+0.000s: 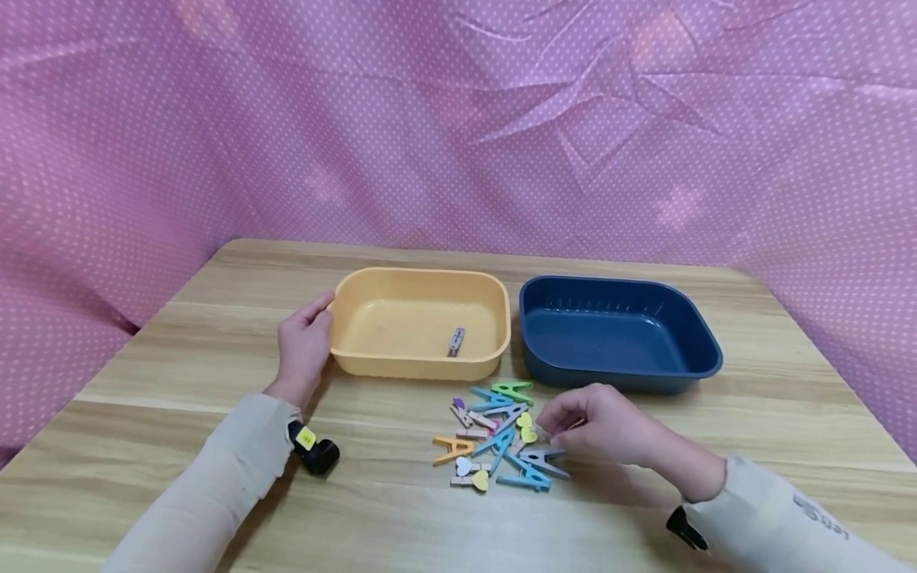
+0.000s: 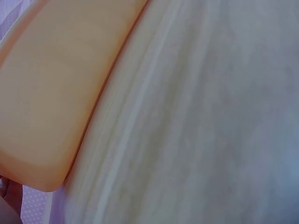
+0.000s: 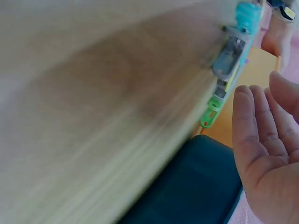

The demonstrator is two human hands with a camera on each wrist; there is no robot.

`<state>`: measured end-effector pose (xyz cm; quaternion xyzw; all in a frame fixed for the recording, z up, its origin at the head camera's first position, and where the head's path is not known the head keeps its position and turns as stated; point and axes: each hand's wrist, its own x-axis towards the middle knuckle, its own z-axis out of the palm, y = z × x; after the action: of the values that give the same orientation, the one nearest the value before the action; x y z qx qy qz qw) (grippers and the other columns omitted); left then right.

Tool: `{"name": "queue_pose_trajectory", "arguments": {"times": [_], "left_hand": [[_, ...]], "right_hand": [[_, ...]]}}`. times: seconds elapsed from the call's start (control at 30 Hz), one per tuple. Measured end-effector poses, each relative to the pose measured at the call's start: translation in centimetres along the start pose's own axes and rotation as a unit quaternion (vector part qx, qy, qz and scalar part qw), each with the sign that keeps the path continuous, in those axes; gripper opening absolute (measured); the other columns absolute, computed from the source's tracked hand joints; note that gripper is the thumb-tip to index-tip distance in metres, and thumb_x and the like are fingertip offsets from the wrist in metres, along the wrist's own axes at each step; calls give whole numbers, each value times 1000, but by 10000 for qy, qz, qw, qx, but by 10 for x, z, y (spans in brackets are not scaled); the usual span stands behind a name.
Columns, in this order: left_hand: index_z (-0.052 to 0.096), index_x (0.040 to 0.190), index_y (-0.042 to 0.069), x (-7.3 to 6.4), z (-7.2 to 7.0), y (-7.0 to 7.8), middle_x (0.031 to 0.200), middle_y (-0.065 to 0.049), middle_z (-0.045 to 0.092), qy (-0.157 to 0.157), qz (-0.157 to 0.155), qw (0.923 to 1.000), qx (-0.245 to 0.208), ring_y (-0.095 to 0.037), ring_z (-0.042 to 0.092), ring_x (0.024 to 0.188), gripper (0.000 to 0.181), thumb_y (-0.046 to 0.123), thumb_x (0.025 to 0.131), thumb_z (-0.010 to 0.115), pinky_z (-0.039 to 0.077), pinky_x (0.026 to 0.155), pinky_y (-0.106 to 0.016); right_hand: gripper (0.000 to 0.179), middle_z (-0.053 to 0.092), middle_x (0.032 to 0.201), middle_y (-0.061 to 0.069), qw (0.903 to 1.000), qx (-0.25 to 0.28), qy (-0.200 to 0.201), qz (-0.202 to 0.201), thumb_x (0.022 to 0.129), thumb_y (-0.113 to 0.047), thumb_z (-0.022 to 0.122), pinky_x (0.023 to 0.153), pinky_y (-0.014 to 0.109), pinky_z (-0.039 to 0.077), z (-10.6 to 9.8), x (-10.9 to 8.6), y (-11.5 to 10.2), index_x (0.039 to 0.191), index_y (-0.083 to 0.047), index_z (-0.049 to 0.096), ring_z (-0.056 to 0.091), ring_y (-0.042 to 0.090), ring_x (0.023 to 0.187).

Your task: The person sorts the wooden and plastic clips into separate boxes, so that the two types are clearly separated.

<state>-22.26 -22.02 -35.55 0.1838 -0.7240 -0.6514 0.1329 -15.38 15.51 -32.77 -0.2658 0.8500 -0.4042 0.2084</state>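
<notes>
My left hand [image 1: 304, 346] holds the yellow bin [image 1: 411, 368] at its left end, fingers and thumb at the rim. A small, narrow grey piece [image 1: 456, 342] with dark markings, resembling a nail clipper, lies inside. Right of the clothespin pile, my right hand [image 1: 598, 426] hovers with bent, relaxed fingers; the right wrist view shows thumb and fingers apart with nothing visible between them. Closest to its fingertips are a yellow heart clip [image 1: 528, 434] and a grey-purple clothespin [image 1: 546, 460]. The pile also has blue clothespins [image 1: 524, 481], a green clothespin [image 1: 512, 389] and an orange clothespin [image 1: 453, 450].
A dark blue bin [image 1: 616, 380] stands right of the yellow one, behind the pile. Small wooden clips with a white heart [image 1: 464, 466] and a yellow heart [image 1: 480, 480] lie at the pile's front. A pink dotted cloth [image 1: 458, 143] hangs behind the wooden table [image 1: 387, 509].
</notes>
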Motion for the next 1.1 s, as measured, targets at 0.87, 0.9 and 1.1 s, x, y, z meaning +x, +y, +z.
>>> {"name": "queue_pose_trajectory", "arguments": {"times": [0.87, 0.9, 1.1], "left_hand": [[53, 131, 13, 2, -1, -1, 140, -1, 46, 49, 2, 10000, -4, -11, 46, 124, 38, 13, 95, 42, 43, 98, -24], [53, 131, 13, 1, -1, -1, 140, -1, 46, 42, -2, 10000, -7, -11, 46, 124, 38, 12, 95, 42, 43, 98, -24], [52, 132, 13, 0, 0, 1, 141, -1, 45, 18, -16, 10000, -21, -12, 45, 124, 38, 12, 95, 42, 43, 98, -24]], "right_hand": [[23, 67, 82, -3, 9986, -231, -414, 247, 76, 8, 65, 64, 23, 51, 7, 3, 12, 89, -9, 72, 54, 10, 72], [23, 66, 82, -3, 9986, -247, -409, 236, 76, 8, 65, 63, 23, 51, 7, 3, 12, 89, -10, 72, 54, 10, 72], [23, 66, 81, -2, 9987, -292, -340, 253, 78, 8, 63, 62, 21, 49, 6, 3, 10, 89, -10, 72, 52, 11, 70]]}}
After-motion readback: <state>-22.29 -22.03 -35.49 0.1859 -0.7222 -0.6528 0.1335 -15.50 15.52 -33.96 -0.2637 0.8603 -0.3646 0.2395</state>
